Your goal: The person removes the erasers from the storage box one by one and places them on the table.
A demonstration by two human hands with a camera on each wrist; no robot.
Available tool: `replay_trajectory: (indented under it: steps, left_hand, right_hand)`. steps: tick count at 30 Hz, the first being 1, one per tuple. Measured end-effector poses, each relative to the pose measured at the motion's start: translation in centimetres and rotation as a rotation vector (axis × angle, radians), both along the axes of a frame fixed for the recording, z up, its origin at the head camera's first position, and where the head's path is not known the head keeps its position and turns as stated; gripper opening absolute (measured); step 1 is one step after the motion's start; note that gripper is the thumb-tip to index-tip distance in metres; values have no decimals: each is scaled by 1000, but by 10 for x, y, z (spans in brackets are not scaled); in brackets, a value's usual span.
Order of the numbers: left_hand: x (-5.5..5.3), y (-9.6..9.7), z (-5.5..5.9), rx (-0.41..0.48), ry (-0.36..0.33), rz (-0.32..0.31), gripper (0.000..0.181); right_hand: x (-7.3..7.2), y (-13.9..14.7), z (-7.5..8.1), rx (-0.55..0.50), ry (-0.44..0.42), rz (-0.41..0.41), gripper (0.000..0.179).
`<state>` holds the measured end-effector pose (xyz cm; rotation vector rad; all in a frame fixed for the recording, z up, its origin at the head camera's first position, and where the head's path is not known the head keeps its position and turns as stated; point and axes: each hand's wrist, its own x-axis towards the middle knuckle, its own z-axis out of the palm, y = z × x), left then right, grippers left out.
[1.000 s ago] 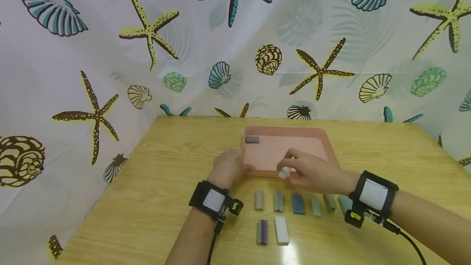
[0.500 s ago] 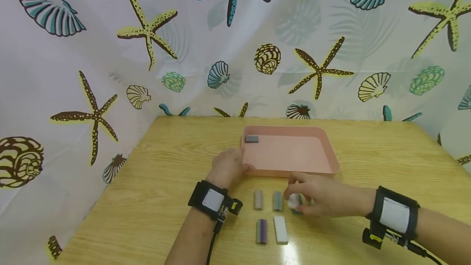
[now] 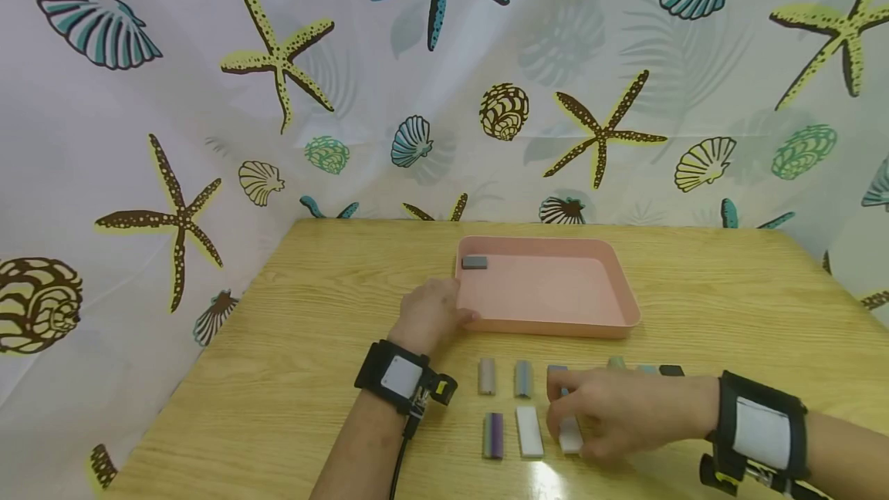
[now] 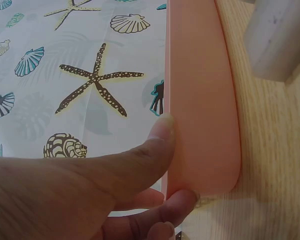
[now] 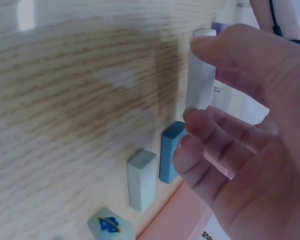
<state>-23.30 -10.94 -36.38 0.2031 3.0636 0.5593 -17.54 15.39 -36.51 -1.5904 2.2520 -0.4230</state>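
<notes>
My left hand (image 3: 432,315) grips the left end of a shallow pink tray (image 3: 549,329), its thumb at the rim and fingers curled round the corner in the left wrist view. A small grey eraser (image 3: 475,262) lies in the tray's back left corner. My right hand (image 3: 611,411) is low over the table, pinching a white eraser (image 5: 201,75) between thumb and fingertips. Left of it lies another white eraser (image 3: 530,432), beside a striped one with purple (image 3: 494,436). A blue eraser (image 5: 172,152) is close to the right fingers.
A row of erasers lies before the tray: a beige one (image 3: 488,376), a grey-blue one (image 3: 524,379) and several more, partly behind my right hand. A dark eraser (image 3: 671,370) is at the row's right end. A patterned cloth (image 3: 417,83) hangs behind the wooden table (image 3: 347,268).
My right hand has moved from the tray's front edge toward me, carrying the white eraser down beside the other white one. My left hand has stayed on the tray.
</notes>
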Motion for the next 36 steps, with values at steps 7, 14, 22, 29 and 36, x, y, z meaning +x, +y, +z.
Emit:
replay_trajectory:
  steps: [7, 14, 22, 29, 36]
  left_hand:
    - [-1, 0, -1, 4, -4, -4, 37]
    - [-1, 0, 0, 3, -4, -7, 37]
    - [-1, 0, -1, -5, -2, 1, 37]
    - [-1, -1, -1, -19, -3, 4, 37]
    - [-2, 0, 0, -28, -4, 4, 37]
  right_hand:
    - [0, 1, -4, 25, 13, 34, 30]
    - [-3, -4, -1, 27, 13, 28, 25]
    - [-29, -24, 16, -121, 244, -116, 8]
    - [-63, -41, 26, -218, 438, -301, 9]
    - [-99, -57, 33, -242, 367, -423, 4]
